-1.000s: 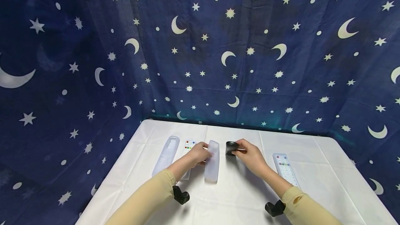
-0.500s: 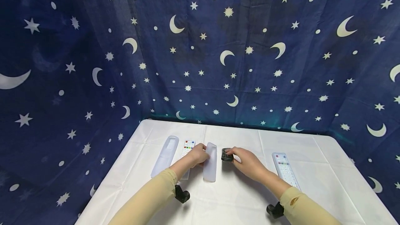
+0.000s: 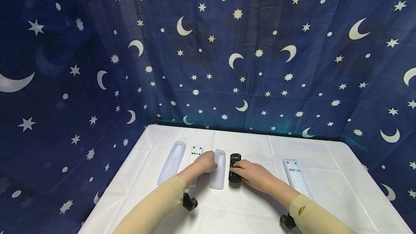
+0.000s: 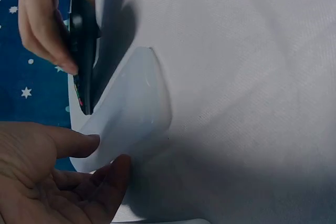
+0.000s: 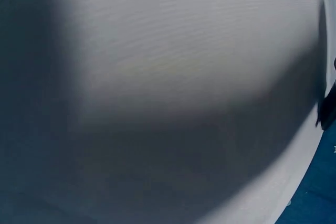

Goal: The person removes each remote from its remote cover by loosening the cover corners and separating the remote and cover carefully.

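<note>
The head view shows a bright table (image 3: 256,205) with soft shadows. The curtain (image 3: 211,21) behind the table is dimmer. The left wrist view is dim and bluish, with dark shadow on the table by the remote (image 4: 83,51). The right wrist view is blurry, with a big shadow on the table.

The black remote (image 3: 234,176) carries a multicoloured key row. To its left I see a plain, milky translucent cover (image 3: 217,178); farther left, a white remote (image 3: 196,150) with red, green and blue keys, and a lilac-tinted cover (image 3: 172,163). Right of it: pale-blue-edged remote (image 3: 297,178), red keys. Beneath it: white desk (image 3: 253,212). Behind it: navy curtain (image 3: 208,60), cream moons, stars, dots.
</note>
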A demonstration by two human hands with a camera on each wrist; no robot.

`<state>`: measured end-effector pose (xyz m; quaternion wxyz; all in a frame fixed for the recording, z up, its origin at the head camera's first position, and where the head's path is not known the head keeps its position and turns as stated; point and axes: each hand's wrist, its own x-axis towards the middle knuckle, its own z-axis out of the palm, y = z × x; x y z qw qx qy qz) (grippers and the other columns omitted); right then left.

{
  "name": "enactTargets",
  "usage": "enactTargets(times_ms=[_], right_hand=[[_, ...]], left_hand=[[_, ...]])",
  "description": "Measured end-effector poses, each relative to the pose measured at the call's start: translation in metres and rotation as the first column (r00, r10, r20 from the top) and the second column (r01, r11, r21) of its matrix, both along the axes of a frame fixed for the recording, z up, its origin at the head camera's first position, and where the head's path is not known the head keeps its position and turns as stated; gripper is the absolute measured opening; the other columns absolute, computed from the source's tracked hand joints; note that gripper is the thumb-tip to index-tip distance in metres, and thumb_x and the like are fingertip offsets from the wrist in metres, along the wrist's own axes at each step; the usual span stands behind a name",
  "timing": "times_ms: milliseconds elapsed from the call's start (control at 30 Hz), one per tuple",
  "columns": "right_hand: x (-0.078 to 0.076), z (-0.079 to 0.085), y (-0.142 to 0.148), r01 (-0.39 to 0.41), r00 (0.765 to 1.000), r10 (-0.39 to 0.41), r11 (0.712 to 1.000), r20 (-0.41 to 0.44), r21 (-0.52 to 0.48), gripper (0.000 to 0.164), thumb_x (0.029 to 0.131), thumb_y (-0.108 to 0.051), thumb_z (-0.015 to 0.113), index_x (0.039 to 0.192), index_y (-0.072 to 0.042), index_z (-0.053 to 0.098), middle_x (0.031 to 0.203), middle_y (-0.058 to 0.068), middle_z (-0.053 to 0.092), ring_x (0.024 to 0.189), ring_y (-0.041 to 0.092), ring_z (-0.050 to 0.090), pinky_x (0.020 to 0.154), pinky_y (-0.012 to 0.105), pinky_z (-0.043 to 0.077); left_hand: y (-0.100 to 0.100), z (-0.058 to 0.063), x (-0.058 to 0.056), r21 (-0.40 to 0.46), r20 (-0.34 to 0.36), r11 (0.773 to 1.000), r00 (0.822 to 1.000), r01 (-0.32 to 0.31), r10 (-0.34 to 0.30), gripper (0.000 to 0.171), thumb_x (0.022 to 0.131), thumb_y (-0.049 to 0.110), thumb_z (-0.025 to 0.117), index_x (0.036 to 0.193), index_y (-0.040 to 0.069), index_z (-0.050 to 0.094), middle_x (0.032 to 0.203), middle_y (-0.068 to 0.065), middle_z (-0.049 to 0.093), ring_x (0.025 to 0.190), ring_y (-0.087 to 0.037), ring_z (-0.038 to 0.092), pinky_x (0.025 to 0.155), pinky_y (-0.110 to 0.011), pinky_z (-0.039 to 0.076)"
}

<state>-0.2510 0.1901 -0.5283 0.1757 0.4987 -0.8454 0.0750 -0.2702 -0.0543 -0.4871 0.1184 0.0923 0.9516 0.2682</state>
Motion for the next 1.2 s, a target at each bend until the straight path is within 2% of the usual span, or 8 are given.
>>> enactTargets(times_ms=[200, 367, 600, 800, 933, 1200], right_hand=[[0.0, -0.007, 0.003, -0.034, 0.995, 0.044, 0.993, -0.084, 0.115, 0.04, 0.089, -0.009, 0.077, 0.128, -0.011, 0.068, 0.123, 0.008, 0.064, 0.113, 0.022, 0.063, 0.089, 0.033, 0.056], [0.0, -0.006, 0.004, -0.055, 0.989, 0.076, 0.985, -0.13, 0.162, 0.039, 0.089, -0.011, 0.077, 0.127, -0.012, 0.069, 0.125, 0.007, 0.065, 0.116, 0.022, 0.062, 0.092, 0.033, 0.055], [0.002, -0.007, 0.005, -0.057, 0.996, 0.068, 0.987, -0.064, 0.148, 0.038, 0.09, -0.009, 0.075, 0.128, -0.01, 0.068, 0.126, 0.009, 0.064, 0.117, 0.022, 0.062, 0.092, 0.034, 0.055], [0.004, -0.01, 0.006, -0.059, 0.997, 0.064, 0.993, -0.039, 0.105, 0.043, 0.086, -0.009, 0.079, 0.128, -0.009, 0.067, 0.127, 0.009, 0.064, 0.118, 0.021, 0.061, 0.095, 0.033, 0.054], [0.007, -0.013, 0.007, -0.04, 0.999, 0.042, 0.995, -0.015, 0.089, 0.046, 0.086, -0.009, 0.078, 0.13, -0.009, 0.066, 0.131, 0.01, 0.063, 0.122, 0.023, 0.061, 0.099, 0.035, 0.052], [0.013, -0.013, 0.008, 0.004, 1.0, -0.005, 0.999, 0.027, 0.049, 0.046, 0.088, -0.009, 0.075, 0.134, -0.009, 0.064, 0.135, 0.011, 0.061, 0.124, 0.025, 0.06, 0.101, 0.039, 0.051]], left_hand=[[0.0, -0.002, 0.002, -0.061, -0.05, 0.998, 0.998, 0.02, -0.023, 0.027, 0.086, 0.002, 0.071, 0.109, -0.01, 0.063, 0.087, -0.016, 0.064, 0.076, -0.026, 0.064, 0.072, -0.04, 0.059], [0.002, -0.006, 0.002, -0.096, -0.087, 0.995, 0.996, 0.016, -0.025, 0.027, 0.085, 0.002, 0.073, 0.108, -0.009, 0.065, 0.085, -0.016, 0.064, 0.074, -0.024, 0.063, 0.066, -0.037, 0.059], [0.003, -0.004, 0.005, -0.134, -0.101, 0.991, 0.995, 0.008, -0.022, 0.032, 0.087, 0.003, 0.073, 0.114, -0.011, 0.065, 0.094, -0.017, 0.063, 0.082, -0.027, 0.064, 0.073, -0.039, 0.059], [0.003, -0.005, 0.006, -0.161, -0.133, 0.987, 0.991, 0.007, -0.029, 0.026, 0.083, 0.002, 0.073, 0.107, -0.008, 0.068, 0.087, -0.013, 0.057, 0.077, -0.024, 0.057, 0.074, -0.041, 0.058], [0.002, -0.006, 0.005, -0.184, -0.135, 0.983, 0.99, 0.016, -0.042, 0.026, 0.083, 0.003, 0.073, 0.106, -0.008, 0.067, 0.087, -0.013, 0.056, 0.077, -0.023, 0.055, 0.075, -0.041, 0.057], [-0.002, 0.001, 0.004, -0.151, -0.107, 0.988, 0.993, 0.035, -0.051, 0.032, 0.086, 0.011, 0.076, 0.11, -0.008, 0.065, 0.09, -0.015, 0.06, 0.081, -0.025, 0.058, 0.079, -0.044, 0.056]])
